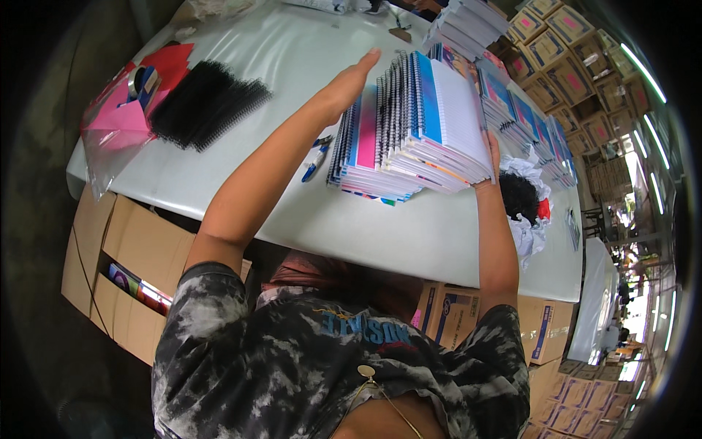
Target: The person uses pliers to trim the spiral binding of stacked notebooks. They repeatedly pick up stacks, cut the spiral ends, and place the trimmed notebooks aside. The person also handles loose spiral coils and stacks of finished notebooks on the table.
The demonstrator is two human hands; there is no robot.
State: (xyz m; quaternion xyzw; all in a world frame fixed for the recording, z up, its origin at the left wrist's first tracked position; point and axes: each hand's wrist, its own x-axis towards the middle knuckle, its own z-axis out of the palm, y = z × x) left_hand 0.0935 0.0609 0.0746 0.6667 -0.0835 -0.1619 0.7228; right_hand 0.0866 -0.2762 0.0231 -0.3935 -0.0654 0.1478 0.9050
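Spiral-bound notebooks [459, 110] with blue and lined white pages are piled in an uneven stack on the table. Flat and stretched out, my left hand [352, 82] is beside the stack's coil edge, its fingers pointing to the far side. My right hand [492, 157] lies along the opposite edge of the stack, partly hidden by the pages. Just left of the pile is a small blue-handled tool [315, 159]. A bundle of loose black spiral coils [208, 106] rests further left.
More notebook stacks [512, 110] stand to the right and far right. Near my right arm, crumpled white wrapping [528, 238] surrounds black coils [518, 196]. Pink sheets [124, 121] and a tape roll [137, 82] lie far left. Cardboard boxes [139, 245] sit below the table edge [292, 245].
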